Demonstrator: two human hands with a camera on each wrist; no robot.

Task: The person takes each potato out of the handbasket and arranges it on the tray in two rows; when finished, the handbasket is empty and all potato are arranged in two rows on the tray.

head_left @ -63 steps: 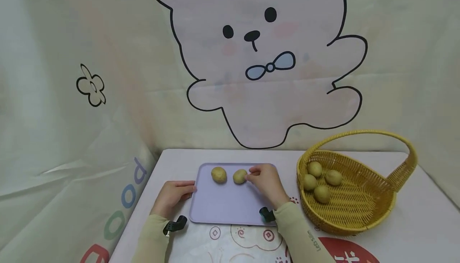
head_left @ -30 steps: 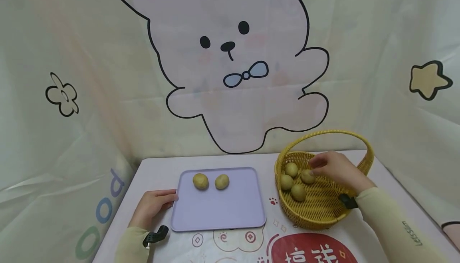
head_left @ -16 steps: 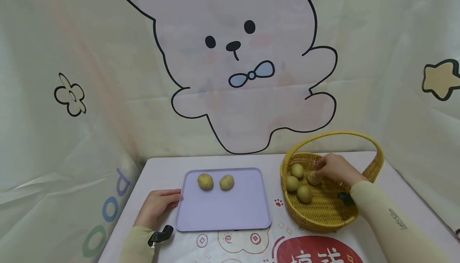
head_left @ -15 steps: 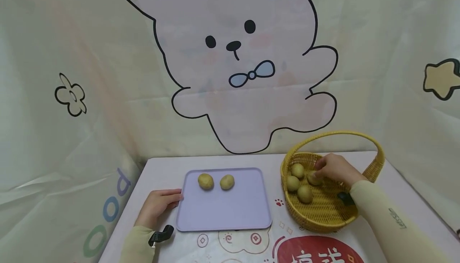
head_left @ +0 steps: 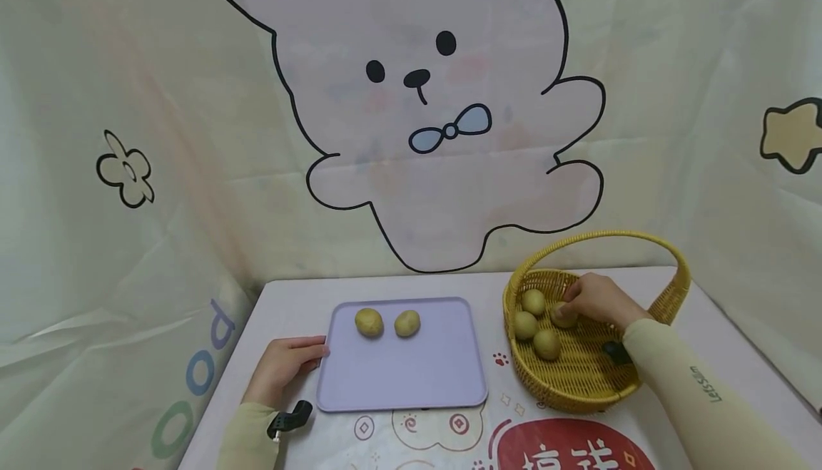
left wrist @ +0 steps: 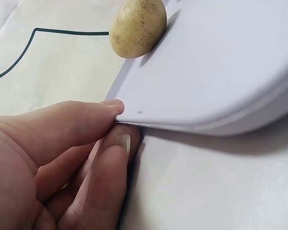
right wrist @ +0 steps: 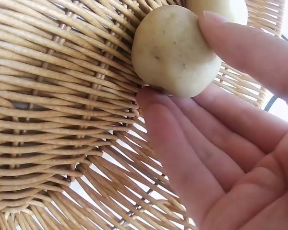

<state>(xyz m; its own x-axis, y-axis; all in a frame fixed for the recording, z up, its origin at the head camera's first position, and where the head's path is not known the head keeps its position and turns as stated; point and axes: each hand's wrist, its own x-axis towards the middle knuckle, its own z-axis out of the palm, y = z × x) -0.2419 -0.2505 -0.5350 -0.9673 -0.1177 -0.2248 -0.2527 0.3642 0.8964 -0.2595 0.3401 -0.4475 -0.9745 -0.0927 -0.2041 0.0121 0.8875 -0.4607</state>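
Observation:
My right hand (head_left: 600, 299) is inside the yellow wicker basket (head_left: 584, 381), pinching a potato (head_left: 562, 317). In the right wrist view the thumb lies on one side of this round, pale potato (right wrist: 175, 52), and the fingers curl under the other. Three more potatoes (head_left: 547, 344) lie beside it in the basket. My left hand (head_left: 279, 369) pinches the left edge of a lilac tray (head_left: 411, 381); in the left wrist view, fingers sit above and below its rim (left wrist: 192, 122). Two potatoes (head_left: 369, 322) rest apart near the tray's far side.
The basket's tall handle (head_left: 604, 233) arches over my right hand. Beneath everything is a white table (head_left: 289, 299) with a printed red patch (head_left: 571, 448) at the front. A cartoon-printed curtain (head_left: 449, 192) hangs behind and at the sides.
About two seconds ago my right hand was at the right potato on the tray. It has since moved right into the basket and grips another potato. My left hand has stayed at the tray edge.

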